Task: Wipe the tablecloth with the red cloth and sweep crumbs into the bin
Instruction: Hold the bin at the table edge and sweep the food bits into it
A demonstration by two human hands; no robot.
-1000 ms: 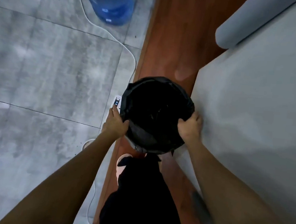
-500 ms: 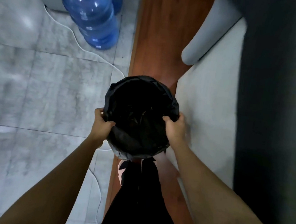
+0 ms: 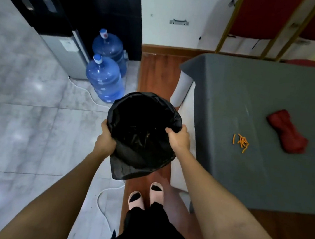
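Hands first: our left hand (image 3: 105, 143) and right hand (image 3: 179, 138) each clench the rim of the round black-lined bin (image 3: 129, 166), which sits at nine o'clock from the grey tablecloth (image 3: 271, 91), mouth facing up. We judge the loose liner could slip off the rim, or the mouth could stand off from the table edge, so the orange stick-shaped crumbs (image 3: 242, 142) miss. The crumpled red cloth (image 3: 286, 131) lies at three o'clock from the crumbs, its long axis running eleven to five o'clock.
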